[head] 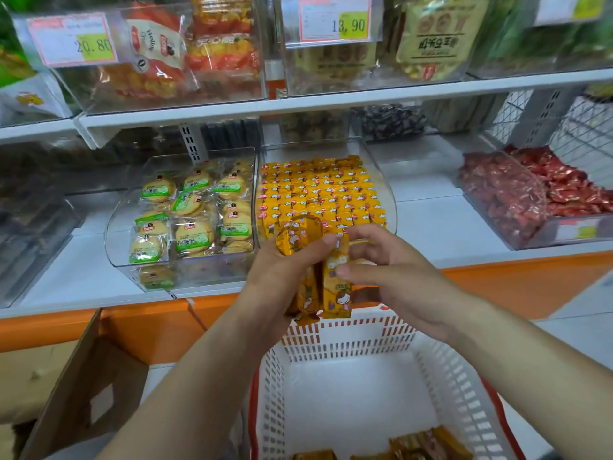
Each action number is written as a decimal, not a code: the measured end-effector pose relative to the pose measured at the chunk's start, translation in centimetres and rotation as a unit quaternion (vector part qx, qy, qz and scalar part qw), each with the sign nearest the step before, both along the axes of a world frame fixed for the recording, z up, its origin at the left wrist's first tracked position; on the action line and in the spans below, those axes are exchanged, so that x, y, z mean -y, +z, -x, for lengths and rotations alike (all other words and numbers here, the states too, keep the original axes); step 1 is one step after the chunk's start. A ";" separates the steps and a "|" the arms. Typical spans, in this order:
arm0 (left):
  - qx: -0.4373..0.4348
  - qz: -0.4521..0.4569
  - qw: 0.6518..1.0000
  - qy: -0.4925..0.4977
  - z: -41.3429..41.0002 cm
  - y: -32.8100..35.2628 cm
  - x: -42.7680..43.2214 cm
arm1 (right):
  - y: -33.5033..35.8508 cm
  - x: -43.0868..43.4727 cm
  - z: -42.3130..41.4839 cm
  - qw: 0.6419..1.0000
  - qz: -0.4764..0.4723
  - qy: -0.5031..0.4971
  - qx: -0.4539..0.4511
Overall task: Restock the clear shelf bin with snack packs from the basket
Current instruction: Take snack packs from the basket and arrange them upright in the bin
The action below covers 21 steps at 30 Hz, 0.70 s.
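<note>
Glossy orange-yellow snack packs upright, cartoon print, bunched in left hand

Head camera, facing forward and down, near the clear shelf bin

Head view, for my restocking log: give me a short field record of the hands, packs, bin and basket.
left hand: grips a bundle of orange snack packs
right hand: pinches one pack of that bundle
bin: clear, filled with rows of packs
basket: white, a few packs at its near end
bundle: above basket's far rim
</note>
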<state>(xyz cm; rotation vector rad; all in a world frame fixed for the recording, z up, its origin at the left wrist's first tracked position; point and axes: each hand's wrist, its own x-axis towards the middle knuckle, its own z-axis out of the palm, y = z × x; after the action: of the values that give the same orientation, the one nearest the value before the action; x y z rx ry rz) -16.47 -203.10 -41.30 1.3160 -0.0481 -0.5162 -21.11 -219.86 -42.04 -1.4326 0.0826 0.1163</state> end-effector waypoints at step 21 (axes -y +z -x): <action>-0.025 -0.054 0.993 0.104 -2.6 -0.5 -7.1 | -2.1 -1.6 -16.1 0.856 0.503 -0.053 0.109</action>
<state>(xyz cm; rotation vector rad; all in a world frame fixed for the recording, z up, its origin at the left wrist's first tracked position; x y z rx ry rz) -13.90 -196.04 -41.80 1.3954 0.1586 -0.3783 -5.00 -218.27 -44.11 -2.4786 0.0322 -0.2237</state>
